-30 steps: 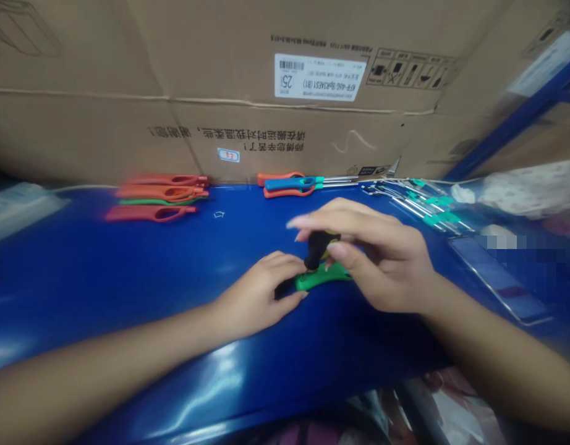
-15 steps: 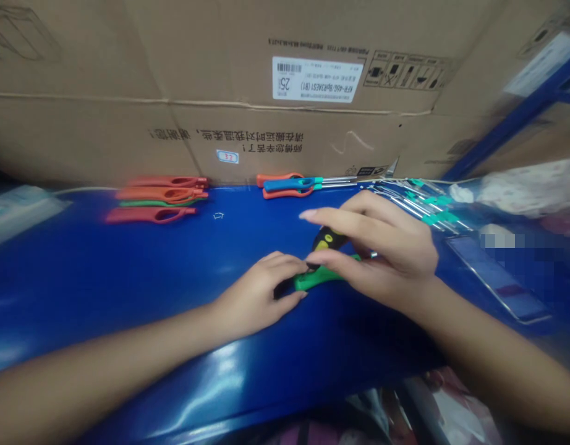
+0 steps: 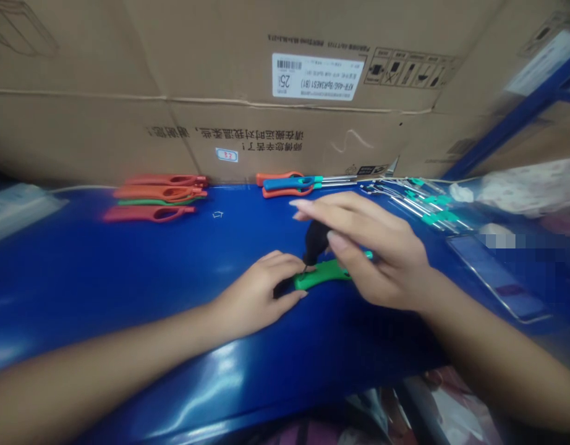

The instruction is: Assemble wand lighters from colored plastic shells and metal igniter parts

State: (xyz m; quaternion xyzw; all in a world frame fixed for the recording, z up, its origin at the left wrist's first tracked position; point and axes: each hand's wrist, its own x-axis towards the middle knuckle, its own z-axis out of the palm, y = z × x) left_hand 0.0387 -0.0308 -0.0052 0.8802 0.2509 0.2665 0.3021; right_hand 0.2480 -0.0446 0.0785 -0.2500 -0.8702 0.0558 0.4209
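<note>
A green utility lighter (image 3: 326,274) lies on the blue table, partly covered by my hands. My left hand (image 3: 259,287) pinches its left end between thumb and fingers. In my right hand (image 3: 384,256) is a short screwdriver (image 3: 316,240) with a dark handle, gripped between thumb and fingers. Its thin shaft points down at the lighter's left end, close by my left fingertips. Whether a screw sits under the tip is too small to make out.
Red, orange and green lighter handles (image 3: 157,193) lie at the back left. Assembled lighters (image 3: 289,184) rest against the cardboard box (image 3: 220,55). Several metal lighter tubes (image 3: 426,204) with teal parts lie back right, near a phone (image 3: 498,278).
The screwdriver has turned in my right fingers and stands more upright, its shaft now visible. My right hand has shifted slightly left, uncovering more of the lighter; my left hand stays put.
</note>
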